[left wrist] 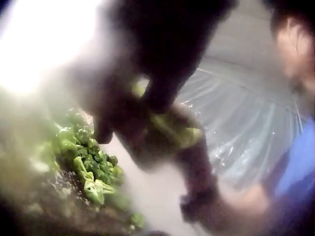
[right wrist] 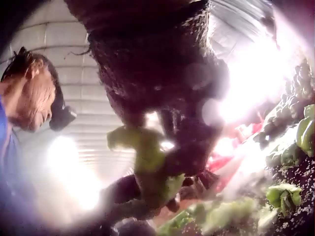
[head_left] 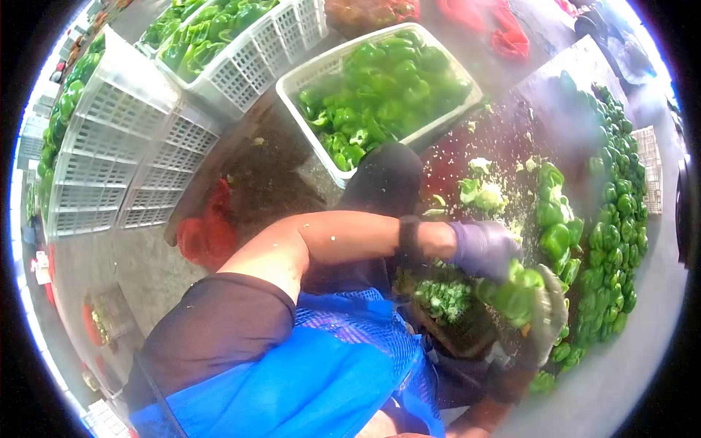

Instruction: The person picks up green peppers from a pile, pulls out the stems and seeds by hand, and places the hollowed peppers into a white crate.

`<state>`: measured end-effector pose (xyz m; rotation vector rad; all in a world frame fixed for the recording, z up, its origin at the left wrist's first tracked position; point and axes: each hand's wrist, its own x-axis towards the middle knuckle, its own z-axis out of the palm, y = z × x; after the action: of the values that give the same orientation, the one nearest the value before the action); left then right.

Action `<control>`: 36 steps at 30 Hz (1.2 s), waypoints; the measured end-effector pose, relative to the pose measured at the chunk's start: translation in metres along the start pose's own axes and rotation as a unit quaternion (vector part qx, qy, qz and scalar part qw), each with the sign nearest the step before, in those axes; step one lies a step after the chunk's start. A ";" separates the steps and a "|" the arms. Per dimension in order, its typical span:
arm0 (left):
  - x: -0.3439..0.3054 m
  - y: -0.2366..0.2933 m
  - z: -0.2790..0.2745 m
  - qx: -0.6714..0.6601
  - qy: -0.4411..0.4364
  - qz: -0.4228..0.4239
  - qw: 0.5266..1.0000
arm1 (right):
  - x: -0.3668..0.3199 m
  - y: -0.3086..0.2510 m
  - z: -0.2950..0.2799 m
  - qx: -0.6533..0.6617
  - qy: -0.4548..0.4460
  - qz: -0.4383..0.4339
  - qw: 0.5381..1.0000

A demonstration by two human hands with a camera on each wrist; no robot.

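Observation:
My left hand [head_left: 488, 250], in a purple glove, bends its fingers onto the upper side of a green bell pepper [head_left: 515, 296] in the head view. The right hand [head_left: 546, 317], in a greyish knit glove, grips the same pepper from the other side. Both hands and pepper are blurred. In the right wrist view the pale green pepper [right wrist: 150, 157] shows between dark gloved fingers. Shadow hides most of the fingers in the left wrist view. Below the hands lies a heap of pale green scraps [head_left: 445, 299]. Pepper cores [head_left: 485, 196] and loose seeds lie beyond.
Rows of green peppers [head_left: 610, 241] line the right side of the work surface. A white crate [head_left: 307, 157] of green peppers stands ahead, with more slatted crates [head_left: 109, 146] at left. A red net bag [head_left: 208, 233] lies on the floor.

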<state>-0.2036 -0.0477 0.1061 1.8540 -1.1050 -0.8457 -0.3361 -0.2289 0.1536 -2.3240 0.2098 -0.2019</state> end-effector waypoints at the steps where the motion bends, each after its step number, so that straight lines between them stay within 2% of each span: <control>1: -0.003 -0.002 -0.001 -0.129 0.027 -0.020 0.991 | 0.001 -0.002 -0.005 0.055 0.020 0.011 0.998; 2: 0.000 -0.012 0.003 -0.269 0.032 -0.024 0.962 | 0.001 -0.003 -0.002 0.163 0.090 0.072 0.980; 3: 0.004 -0.028 0.012 -0.403 0.037 -0.029 0.914 | 0.001 -0.004 0.001 0.273 0.173 0.116 0.939; 4: 0.008 -0.032 0.014 -0.441 0.096 0.061 0.890 | 0.008 0.006 0.002 0.408 0.222 0.157 0.871; 5: 0.014 -0.029 0.021 -0.286 0.099 0.049 0.952 | 0.015 0.016 0.004 0.531 0.285 0.182 0.777; 6: 0.011 -0.010 0.023 -0.125 0.099 0.037 0.987 | 0.017 0.019 0.014 0.564 0.309 0.174 0.746; 7: 0.011 0.003 0.029 0.043 0.098 0.025 0.994 | 0.014 0.018 0.024 0.562 0.309 0.164 0.750; 8: 0.021 -0.015 0.058 0.136 0.095 0.072 0.983 | 0.011 0.016 0.033 0.512 0.287 0.147 0.796; 9: 0.017 -0.014 0.053 -0.025 0.105 0.030 0.994 | 0.007 0.013 0.043 0.439 0.265 0.122 0.850; 10: 0.006 -0.013 0.040 -0.182 0.111 -0.016 0.977 | 0.005 0.012 0.046 0.337 0.240 0.088 0.906; 11: -0.003 -0.010 0.028 -0.333 0.113 -0.063 0.934 | 0.004 0.012 0.050 0.260 0.222 0.064 0.938; 12: -0.005 -0.008 0.017 -0.323 0.124 -0.097 0.933 | 0.006 0.012 0.051 0.204 0.209 0.043 0.955; 13: -0.007 -0.001 0.012 -0.255 0.084 -0.122 0.955 | 0.006 0.011 0.054 0.165 0.199 0.024 0.966; 15: -0.009 0.010 0.004 -0.117 0.016 -0.171 0.978 | 0.010 0.009 0.057 0.130 0.173 -0.011 0.976; 16: -0.006 0.005 -0.001 -0.101 0.001 -0.164 0.981 | 0.014 0.006 0.059 0.117 0.159 -0.031 0.980; 19: -0.031 0.005 -0.032 -0.259 0.152 -0.206 0.931 | 0.022 -0.008 0.055 0.140 0.106 -0.073 0.982; 21: -0.022 -0.038 -0.044 -0.403 0.258 -0.151 0.865 | 0.022 -0.008 0.050 0.329 0.014 -0.042 0.943; 22: -0.030 -0.060 -0.061 -0.491 0.299 -0.061 0.816 | 0.018 -0.006 0.047 0.441 -0.031 0.003 0.897; 23: -0.045 -0.068 -0.086 -0.373 0.400 -0.122 0.828 | 0.015 -0.003 0.044 0.543 -0.064 0.056 0.836; 24: -0.066 -0.073 -0.117 -0.326 0.426 -0.165 0.828 | 0.009 -0.001 0.047 0.584 -0.059 0.087 0.805; 25: -0.081 -0.092 -0.138 -0.256 0.454 -0.162 0.838 | 0.002 0.001 0.054 0.624 -0.051 0.118 0.771; 26: -0.096 -0.117 -0.154 -0.167 0.473 -0.148 0.852 | -0.005 0.004 0.066 0.500 0.124 0.252 0.819; 28: -0.120 -0.170 -0.176 0.027 0.485 -0.140 0.863 | -0.008 0.032 0.070 0.549 0.110 0.283 0.779; 30: -0.127 -0.199 -0.185 0.178 0.471 -0.198 0.841 | -0.013 0.055 0.078 0.611 0.097 0.300 0.726; 31: -0.124 -0.206 -0.187 0.196 0.466 -0.293 0.812 | -0.016 0.061 0.083 0.610 0.094 0.308 0.725; 32: -0.118 -0.211 -0.186 0.281 0.440 -0.298 0.799 | -0.020 0.067 0.086 0.607 0.089 0.315 0.724; 34: -0.094 -0.225 -0.183 0.443 0.378 -0.297 0.756 | -0.022 0.071 0.089 0.609 0.085 0.342 0.711; 36: -0.062 -0.252 -0.179 0.474 0.436 -0.177 0.744 | -0.025 0.069 0.091 0.577 0.114 0.381 0.714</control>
<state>0.0166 0.1367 -0.0253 2.8630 -0.5363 0.6212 -0.3471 -0.2071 0.0398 -0.8238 0.8614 -0.1276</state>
